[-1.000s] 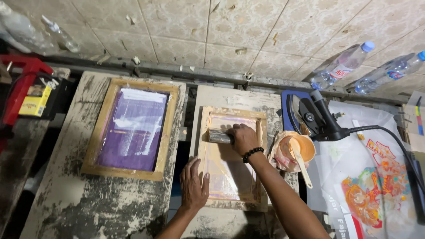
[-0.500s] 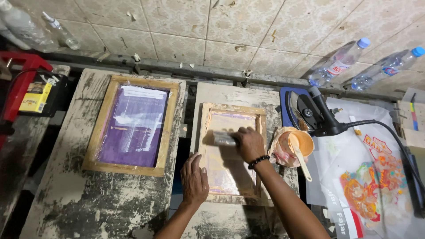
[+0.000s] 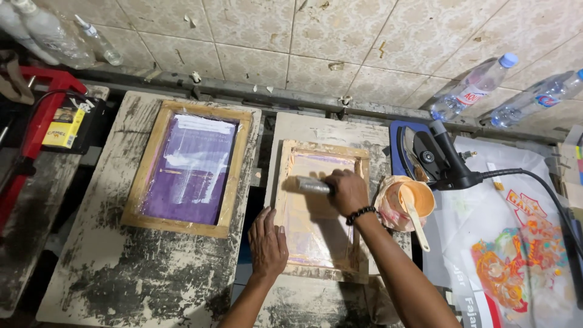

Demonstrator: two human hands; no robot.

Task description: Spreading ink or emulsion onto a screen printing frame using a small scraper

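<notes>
Wooden screen frame point(image 3: 320, 152), right hand point(image 3: 347, 191) gripping squeegee point(image 3: 313, 185), left hand point(image 3: 268, 244) flat

My arms were bare to the frame edge, no sleeves visible. My left hand point(image 3: 268, 244) wore nothing: no ring, no glove, no watch. My right hand point(image 3: 347, 191) was also ungloved and ringless. The only item I had on was a dark beaded bracelet point(image 3: 361, 214) around my right wrist, made of small round black beads in a single strand, sitting snug. Nails were short, and I couldn't tell any markings on them.
</notes>
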